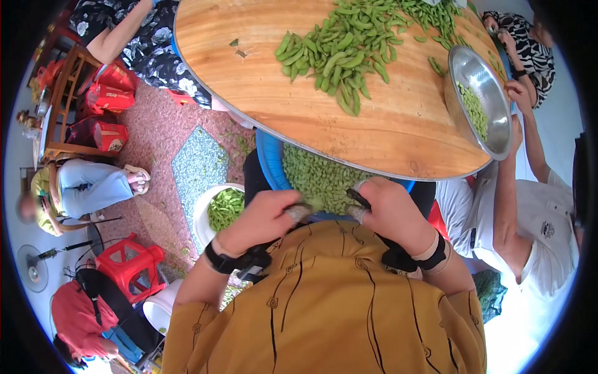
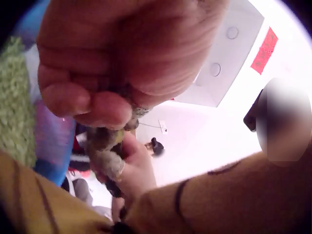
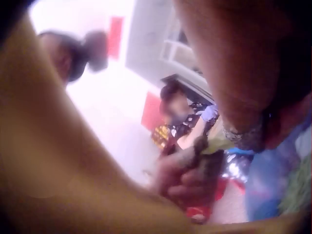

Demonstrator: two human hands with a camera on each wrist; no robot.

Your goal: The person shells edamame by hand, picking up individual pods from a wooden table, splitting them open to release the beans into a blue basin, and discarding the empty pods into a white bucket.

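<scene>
My left hand [image 1: 265, 218], fingers curled, pinches a pale green soybean pod [image 3: 217, 145], blurred at its fingertips. Opposite it, a short gap away, is my right hand [image 1: 395, 209], thumb and fingers bent toward each other. Grey wrapping covers fingertips on both hands, and dark bits show at the right fingers [image 1: 356, 196]; I cannot tell whether they hold a pod. Below both hands sits a blue basin [image 1: 269, 163] full of shelled green soybeans [image 1: 317, 177]. In the left wrist view, the left palm hides most of what its fingers touch.
A round wooden table [image 1: 249, 75] bears a heap of soybean pods [image 1: 342, 53]. Another person's hands hold a tilted metal bowl [image 1: 458, 118] at its edge. On the floor stand a white bucket [image 1: 200, 218] with pods and a red stool [image 1: 128, 265]. Other people sit around.
</scene>
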